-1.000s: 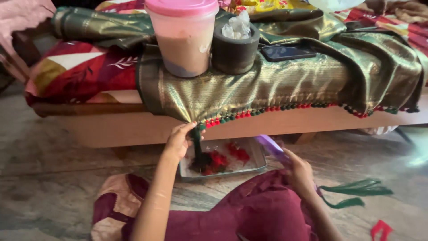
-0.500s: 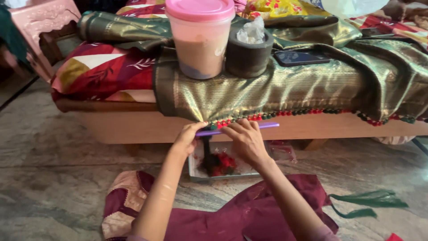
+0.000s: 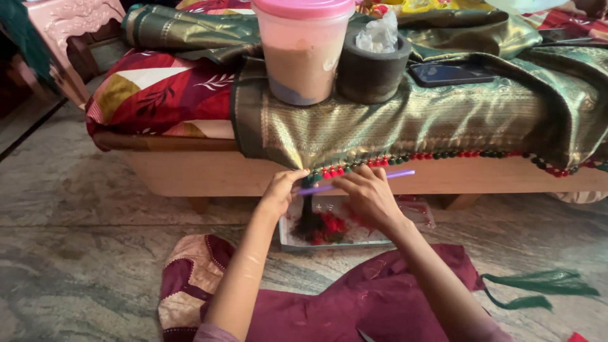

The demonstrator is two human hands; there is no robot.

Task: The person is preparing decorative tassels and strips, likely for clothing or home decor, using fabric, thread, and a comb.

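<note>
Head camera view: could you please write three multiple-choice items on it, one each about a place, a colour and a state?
1. Where does the shallow tray of red and dark tassel bits lie?
A. on the stone floor below the hands
B. on top of the fabric
C. on the pink chair

2. What colour is the thin stick at the beaded hem of the green-gold woven fabric?
A. yellow
B. purple
C. white

3. What is the state of the lidded plastic jar?
A. tipped over
B. open
C. upright, pink lid on

Answers: 1 A, the tray sits on the floor under the left hand and right hand. 2 B, the stick shows purple by the right hand's fingers. 3 C, the jar stands straight with its lid in place.
</note>
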